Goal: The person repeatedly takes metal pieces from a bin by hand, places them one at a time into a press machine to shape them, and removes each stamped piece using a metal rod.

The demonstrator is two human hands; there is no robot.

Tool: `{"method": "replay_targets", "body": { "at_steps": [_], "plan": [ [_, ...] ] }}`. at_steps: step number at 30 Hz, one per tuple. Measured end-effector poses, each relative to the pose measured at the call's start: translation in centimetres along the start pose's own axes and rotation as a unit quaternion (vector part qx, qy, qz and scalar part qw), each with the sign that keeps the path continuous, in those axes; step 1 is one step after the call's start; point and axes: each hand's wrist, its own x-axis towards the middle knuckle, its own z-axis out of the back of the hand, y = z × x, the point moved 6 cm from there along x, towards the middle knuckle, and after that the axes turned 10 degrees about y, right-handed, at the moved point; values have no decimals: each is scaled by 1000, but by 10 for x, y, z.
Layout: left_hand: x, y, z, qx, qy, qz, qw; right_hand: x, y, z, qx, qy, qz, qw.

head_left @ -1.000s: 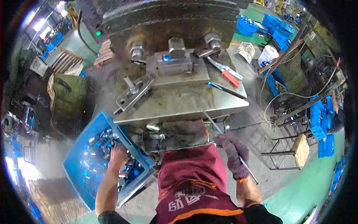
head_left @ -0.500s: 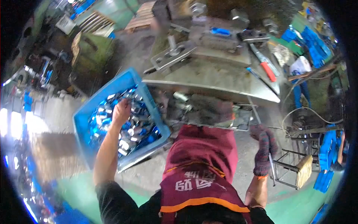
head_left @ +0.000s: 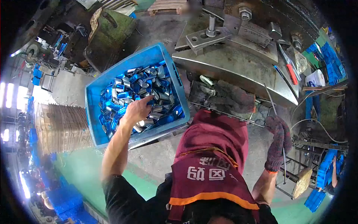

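Observation:
My bare left hand is over the blue plastic crate, its index finger stretched out among the parts. Its fingertips are at the heap of small curved metal pieces, silvery and partly blue; no piece shows clearly between them. On the right, my right hand, in a dark knitted glove, is closed around a thin metal rod. The rod slants up toward the steel plate's front edge and comes out below the hand. Between my hands, a dark glove lies on a tray below the plate.
A thick steel plate with a bolted clamp spans the front. On it lie a red-handled tool and a dark rod. Stacked cardboard stands left; a stool stands right. Another person's arm shows far right.
The view has shifted, so the crate and plate appear farther right and sharper. My left hand stays over the crate's pieces, its index finger now stretched out. My right hand keeps its hold on the rod.

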Motion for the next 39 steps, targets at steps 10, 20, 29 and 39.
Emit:
{"method": "replay_targets", "body": {
  "at_steps": [10, 20, 29, 39],
  "plan": [
    [8, 28, 55, -120, -99, 42, 987, 27, 6, 6, -25, 52, 127, 990],
    [14, -21, 35, -409, -170, -9, 896, 211, 28, -31, 202, 175, 87, 960],
    [89, -189, 62, -519, -127, -146, 833, 193, 28, -43, -289, 59, 294, 909],
    [202, -332, 94, -589, -51, -229, 774, 116, 40, -10, -257, 116, 269, 921]
  ]
}}
